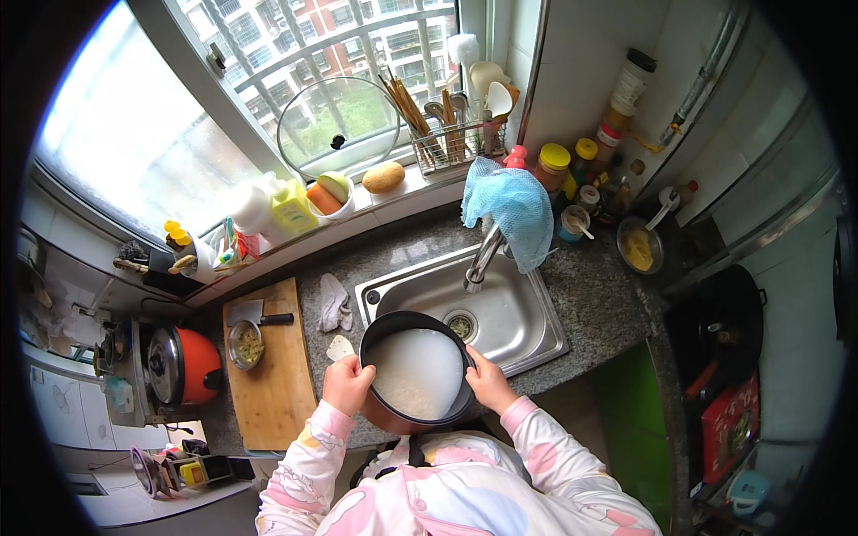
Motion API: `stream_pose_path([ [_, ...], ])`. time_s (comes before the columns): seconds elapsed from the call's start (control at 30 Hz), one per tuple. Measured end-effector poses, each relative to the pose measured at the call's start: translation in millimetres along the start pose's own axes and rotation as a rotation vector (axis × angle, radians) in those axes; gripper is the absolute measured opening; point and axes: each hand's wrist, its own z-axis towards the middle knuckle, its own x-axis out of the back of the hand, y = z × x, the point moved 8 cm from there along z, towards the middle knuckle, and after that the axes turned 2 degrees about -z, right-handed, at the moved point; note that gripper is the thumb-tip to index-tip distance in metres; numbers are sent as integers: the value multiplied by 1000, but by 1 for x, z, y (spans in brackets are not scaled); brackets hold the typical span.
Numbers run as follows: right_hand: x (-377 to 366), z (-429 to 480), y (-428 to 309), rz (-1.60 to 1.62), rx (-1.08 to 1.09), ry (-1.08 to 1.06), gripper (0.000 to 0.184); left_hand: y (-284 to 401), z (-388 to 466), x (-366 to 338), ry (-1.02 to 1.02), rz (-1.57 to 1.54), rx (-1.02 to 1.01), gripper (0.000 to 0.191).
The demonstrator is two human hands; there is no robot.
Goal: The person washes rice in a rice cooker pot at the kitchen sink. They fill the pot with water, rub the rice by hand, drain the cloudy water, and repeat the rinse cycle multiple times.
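Both hands grip a deep dark-lined pot (462,395) by opposite sides of its rim, tilted over the near edge of the stainless steel sink (523,315). My left hand (348,385) is closed on the left side. On the right side, my right hand (491,380) has its fingers at the rim. Inside the pot, cloudy white water (425,362) covers pale grains that look like rice (409,395), settled toward my body. Part of a white perforated utensil (340,347) shows beside the pot's left rim. Bits of food lie in the sink's drain strainer (462,326).
A faucet (477,271) draped with blue mesh cloth (513,208) overhangs the sink. Left are a cloth (334,303) and a cutting board (278,395) bearing a cleaver (251,313) and a metal bowl (245,345). Beyond stands a red rice cooker (198,365). Jars (554,158) fill the right corner.
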Motion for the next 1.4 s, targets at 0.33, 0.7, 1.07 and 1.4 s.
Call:
stream_pose_path([
  [0.33,2,-3,11,40,-127,-137,49,29,0,-8,2,72,-26,29],
  [0.7,6,1,19,22,-86,-137,48,45,-2,-13,2,106,-33,28],
  [1.07,9,7,18,59,44,-58,48,56,0,-10,11,113,-60,28],
  [1.4,4,8,15,65,28,-102,48,54,2,-8,7,124,-51,28],
])
